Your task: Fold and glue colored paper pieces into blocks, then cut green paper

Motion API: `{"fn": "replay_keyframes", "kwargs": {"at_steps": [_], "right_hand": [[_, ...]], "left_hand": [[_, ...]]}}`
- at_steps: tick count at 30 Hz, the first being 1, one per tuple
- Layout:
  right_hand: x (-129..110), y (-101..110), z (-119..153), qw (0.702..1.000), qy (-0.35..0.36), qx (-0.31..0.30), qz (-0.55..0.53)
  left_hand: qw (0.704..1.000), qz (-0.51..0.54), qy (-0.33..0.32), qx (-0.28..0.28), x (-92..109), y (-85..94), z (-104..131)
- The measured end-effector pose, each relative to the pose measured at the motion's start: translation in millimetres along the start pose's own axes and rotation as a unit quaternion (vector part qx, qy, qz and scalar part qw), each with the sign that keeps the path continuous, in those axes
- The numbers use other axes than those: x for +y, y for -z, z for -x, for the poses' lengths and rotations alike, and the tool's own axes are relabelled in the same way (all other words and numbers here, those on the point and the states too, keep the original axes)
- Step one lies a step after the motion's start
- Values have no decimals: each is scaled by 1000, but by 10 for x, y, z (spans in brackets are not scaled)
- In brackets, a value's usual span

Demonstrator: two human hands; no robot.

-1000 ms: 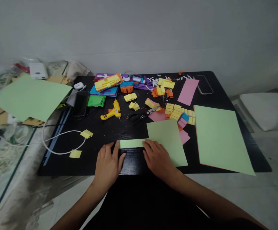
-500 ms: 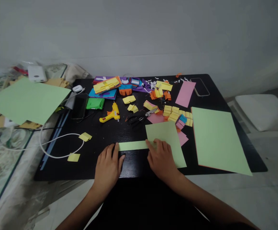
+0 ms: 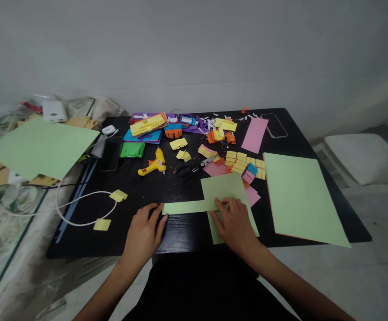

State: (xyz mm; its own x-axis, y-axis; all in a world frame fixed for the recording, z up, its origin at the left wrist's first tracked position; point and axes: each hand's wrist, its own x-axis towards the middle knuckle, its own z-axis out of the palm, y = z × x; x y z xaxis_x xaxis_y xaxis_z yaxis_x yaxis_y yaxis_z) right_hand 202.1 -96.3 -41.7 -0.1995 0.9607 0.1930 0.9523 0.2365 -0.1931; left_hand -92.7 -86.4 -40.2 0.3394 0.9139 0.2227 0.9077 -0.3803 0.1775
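Observation:
A narrow light green paper strip (image 3: 185,207) lies crosswise near the front of the black table. My left hand (image 3: 143,232) has its left end between index finger and thumb, the other fingers bent on the tabletop. At the opposite end, my right hand (image 3: 235,225) has index finger and thumb at the strip's edges; its fingers partly cover that end. Under the right hand lies a light green paper sheet (image 3: 225,183), overlapped by the strip. Beyond it are black-handled scissors (image 3: 194,169) and a block of folded yellow paper pieces (image 3: 238,162).
A yellow glue gun (image 3: 153,162) lies left of the scissors. Large green sheets (image 3: 304,196) cover the table's right side. A white cable (image 3: 80,224) loops at the left by small yellow papers (image 3: 102,224). Stacked coloured papers (image 3: 149,125) and scraps lie at the back.
My right hand has shifted right along the strip, and more of the strip shows over the green sheet. My left hand's fingers have drawn back slightly to the strip's left end.

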Motion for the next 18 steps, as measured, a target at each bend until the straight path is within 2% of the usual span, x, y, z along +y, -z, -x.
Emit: {"fn": "replay_keyframes", "kwargs": {"at_steps": [3, 7, 10, 12, 16, 18], "right_hand": [[-30, 3, -27, 998, 22, 39, -34], [-113, 26, -75, 992, 59, 54, -100], [-175, 21, -112, 984, 75, 53, -152], [-219, 4, -133, 979, 80, 48, -184], [-319, -34, -155, 969, 105, 42, -218], [-359, -57, -149, 972, 117, 23, -205]], "left_hand": [[994, 93, 17, 59, -79, -3, -45], [977, 168, 48, 120, -60, 38, -111], [971, 204, 72, 100, 18, 64, -167], [969, 223, 64, 84, 90, 55, -215], [976, 197, -2, 90, 288, -61, -291], [982, 173, -42, 61, 395, -163, -283]]}}
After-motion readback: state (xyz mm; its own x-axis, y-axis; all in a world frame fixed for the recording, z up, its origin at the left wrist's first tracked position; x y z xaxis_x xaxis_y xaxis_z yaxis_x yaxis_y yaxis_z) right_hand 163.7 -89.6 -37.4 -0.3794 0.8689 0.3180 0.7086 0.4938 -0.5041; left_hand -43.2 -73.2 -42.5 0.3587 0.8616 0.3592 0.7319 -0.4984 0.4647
